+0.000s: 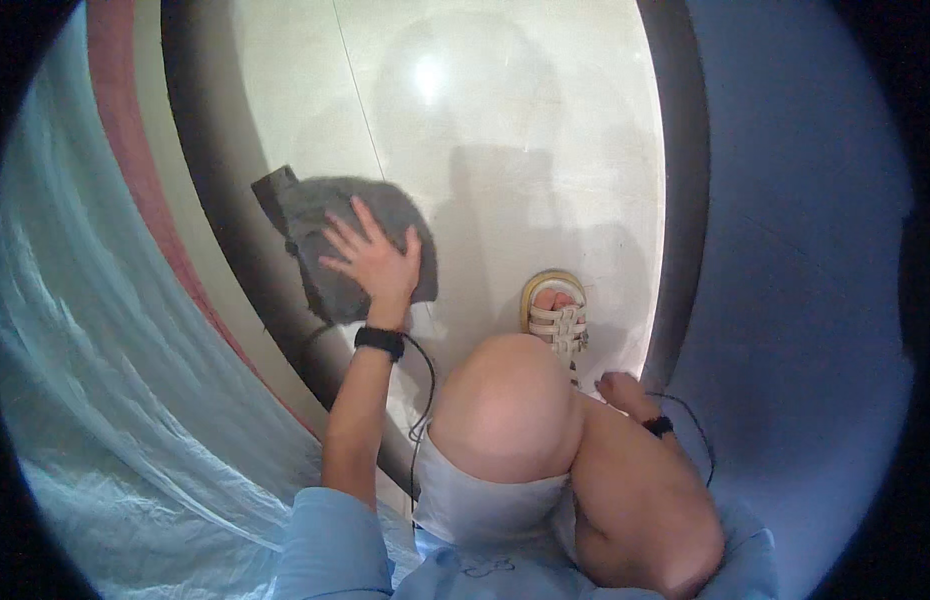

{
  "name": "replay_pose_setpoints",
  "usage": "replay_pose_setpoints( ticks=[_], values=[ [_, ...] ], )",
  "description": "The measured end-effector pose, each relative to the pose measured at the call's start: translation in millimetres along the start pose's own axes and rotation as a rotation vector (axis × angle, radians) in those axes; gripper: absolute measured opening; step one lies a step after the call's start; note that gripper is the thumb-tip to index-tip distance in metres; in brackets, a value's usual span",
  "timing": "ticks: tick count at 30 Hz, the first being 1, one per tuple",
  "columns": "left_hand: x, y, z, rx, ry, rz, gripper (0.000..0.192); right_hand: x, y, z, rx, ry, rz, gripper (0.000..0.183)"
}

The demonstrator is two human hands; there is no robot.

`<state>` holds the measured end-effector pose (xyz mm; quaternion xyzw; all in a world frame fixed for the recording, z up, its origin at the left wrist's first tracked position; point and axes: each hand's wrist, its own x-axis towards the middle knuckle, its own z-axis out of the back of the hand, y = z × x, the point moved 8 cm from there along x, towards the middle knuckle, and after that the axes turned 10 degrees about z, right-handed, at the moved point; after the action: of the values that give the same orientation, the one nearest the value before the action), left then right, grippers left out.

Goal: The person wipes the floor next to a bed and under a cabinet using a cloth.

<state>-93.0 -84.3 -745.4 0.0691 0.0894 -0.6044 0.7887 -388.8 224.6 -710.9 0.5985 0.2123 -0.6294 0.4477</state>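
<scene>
A dark grey cloth (345, 195) lies bunched on the pale tiled floor (480, 225), left of centre. My left hand (379, 262) rests flat on it with the fingers spread apart. My right hand (622, 390) is low beside my leg at the right, near the dark skirting; its fingers look curled, and whether they hold anything is hidden. Each wrist wears a black band, and a thin cable runs from it.
A dark baseboard (217, 195) runs along the left, with pale blue draped fabric (135, 420) beyond it. On the right are another dark baseboard (686, 187) and a blue surface (802, 225). My sandalled foot (559, 311) stands on the floor ahead of my bent knee.
</scene>
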Motion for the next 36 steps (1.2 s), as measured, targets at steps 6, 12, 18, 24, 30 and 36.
replay_pose_setpoints(
  ticks=[6,12,18,24,30,36],
  values=[
    [13,-79,8,-0.012,-0.003,-0.240,0.081,-2,78,124,0.263,-0.513,0.113,0.019],
    [11,-108,18,-0.081,0.017,-0.508,0.074,0,130,136,0.121,-0.627,0.424,0.015],
    [3,-76,15,-0.147,0.003,-0.517,0.072,-11,159,181,-0.050,-0.671,0.548,0.016],
    [-22,-85,-2,-0.088,0.040,-0.153,0.074,-9,111,268,-0.170,-0.756,0.475,0.017],
    [-66,-39,-10,-0.063,0.110,0.007,0.078,-14,127,287,-0.239,-0.716,0.476,0.017],
    [-101,-2,-29,-0.080,0.079,0.070,0.083,-12,151,243,-0.293,-0.715,0.614,0.018]
  ],
)
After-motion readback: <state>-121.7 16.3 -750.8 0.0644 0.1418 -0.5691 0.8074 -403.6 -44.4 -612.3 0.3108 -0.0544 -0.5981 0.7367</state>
